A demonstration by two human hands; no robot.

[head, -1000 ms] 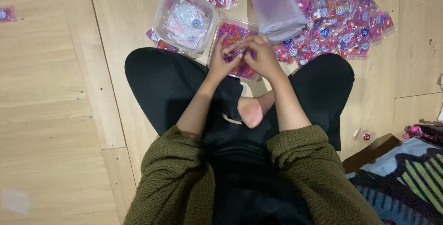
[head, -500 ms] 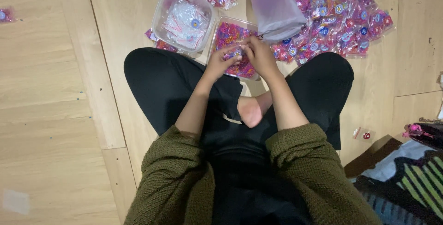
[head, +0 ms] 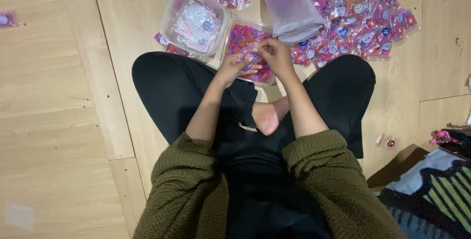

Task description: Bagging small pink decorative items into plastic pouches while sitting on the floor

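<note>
Both hands meet over the clear tray of pink pieces: the left hand and right hand pinch a small packet between their fingertips, just above the tray.

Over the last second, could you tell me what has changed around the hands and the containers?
Very little. Both hands, left hand and right hand, shifted slightly while working a small packet over the tray of pink packets; nothing was clearly picked up or let go. The clear tub, the grey pouch and the heap of packets on the floor stayed put.
</note>
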